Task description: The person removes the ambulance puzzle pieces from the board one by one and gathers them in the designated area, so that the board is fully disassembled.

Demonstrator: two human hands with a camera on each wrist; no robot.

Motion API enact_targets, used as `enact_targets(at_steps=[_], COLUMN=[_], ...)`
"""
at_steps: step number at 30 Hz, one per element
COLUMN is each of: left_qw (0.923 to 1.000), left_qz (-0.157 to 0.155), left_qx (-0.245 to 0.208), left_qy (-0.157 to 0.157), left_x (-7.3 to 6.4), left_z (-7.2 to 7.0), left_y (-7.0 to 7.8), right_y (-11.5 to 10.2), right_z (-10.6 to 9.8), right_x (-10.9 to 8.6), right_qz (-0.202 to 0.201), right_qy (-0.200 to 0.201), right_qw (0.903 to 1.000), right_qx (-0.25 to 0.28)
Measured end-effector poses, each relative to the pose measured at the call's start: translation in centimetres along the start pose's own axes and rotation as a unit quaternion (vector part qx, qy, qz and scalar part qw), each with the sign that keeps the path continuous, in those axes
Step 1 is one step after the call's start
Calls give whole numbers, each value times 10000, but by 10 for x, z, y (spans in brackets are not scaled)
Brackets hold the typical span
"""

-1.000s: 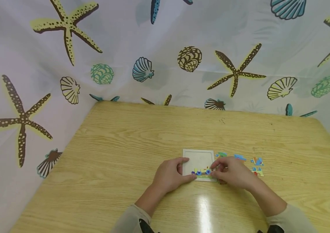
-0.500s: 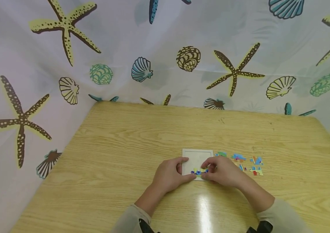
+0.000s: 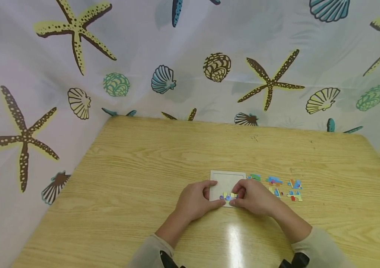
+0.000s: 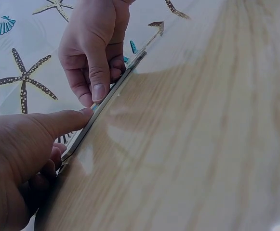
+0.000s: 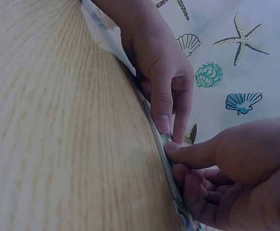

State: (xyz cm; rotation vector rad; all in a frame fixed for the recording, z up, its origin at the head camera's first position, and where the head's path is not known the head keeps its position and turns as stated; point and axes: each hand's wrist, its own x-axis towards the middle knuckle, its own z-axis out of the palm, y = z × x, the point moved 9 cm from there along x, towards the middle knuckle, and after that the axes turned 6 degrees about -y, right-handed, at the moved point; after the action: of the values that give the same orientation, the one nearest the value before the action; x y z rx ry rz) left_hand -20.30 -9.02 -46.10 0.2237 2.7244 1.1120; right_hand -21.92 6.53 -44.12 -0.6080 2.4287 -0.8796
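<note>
A small square puzzle tray (image 3: 224, 181) with a pale, bare upper part lies on the wooden table. Along its bottom edge are joined jigsaw pieces (image 3: 227, 197) in yellow, blue and green. My left hand (image 3: 194, 200) grips the tray's left side, its thumb near the lower pieces. With thumb and forefinger, my right hand (image 3: 256, 197) pinches a jigsaw piece at the right end of that row; the fingers hide most of it. In the left wrist view, both thumbs meet close together at the tray's near edge (image 4: 99, 109). The right wrist view shows the same edge side-on.
Several loose jigsaw pieces lie right of the tray, among them a green one (image 3: 255, 177), a blue one (image 3: 274, 181) and one with red (image 3: 295, 196). A white cloth (image 3: 190, 44) printed with starfish and shells stands behind the table (image 3: 136, 167).
My right hand has moved left over the tray with its jigsaw piece, up against the row. More loose pieces now show behind it. The left hand has kept its place.
</note>
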Motion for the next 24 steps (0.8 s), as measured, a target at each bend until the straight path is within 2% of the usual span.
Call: enact_targets(at_steps=[8,13,20,24], left_qw=[10000,10000,10000,10000], left_qz=[15,12,-36,-28], left_qx=[1,30,24,15], left_qy=[12,61,20,26], left_x=[1,1,2,2], left_z=[-1,-2,-1,-1], left_y=[0,0,-1,1], right_y=[-2,-5,6,8], right_z=[-1,-1,-3,-6], right_x=[0,0,-2,-10], right_qz=[52,-208,-219,-272], right_qy=[24,-101,-325,-352], right_qw=[9999,9997,9961,9944], right_qx=[-152,-80,787,962])
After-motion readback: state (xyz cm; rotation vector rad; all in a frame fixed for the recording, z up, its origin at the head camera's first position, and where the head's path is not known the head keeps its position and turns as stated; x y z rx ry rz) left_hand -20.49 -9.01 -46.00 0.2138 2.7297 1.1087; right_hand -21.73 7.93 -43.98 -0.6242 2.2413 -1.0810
